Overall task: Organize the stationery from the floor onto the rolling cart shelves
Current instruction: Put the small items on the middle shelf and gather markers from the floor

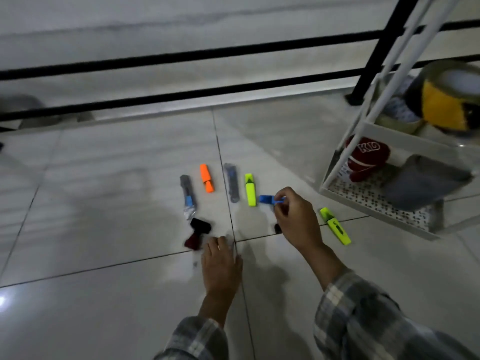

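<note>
The right hand (293, 219) pinches the blue highlighter (268, 199) by one end, just above the floor (104, 203); light, stiff, slick plastic, likely better gripped mid-barrel; the left hand (220, 266) rests spread, empty.

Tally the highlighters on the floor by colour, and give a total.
Orange highlighter: 1
Yellow-green highlighters: 2
Blue highlighter, pinched in the right hand: 1
Total: 4
</note>
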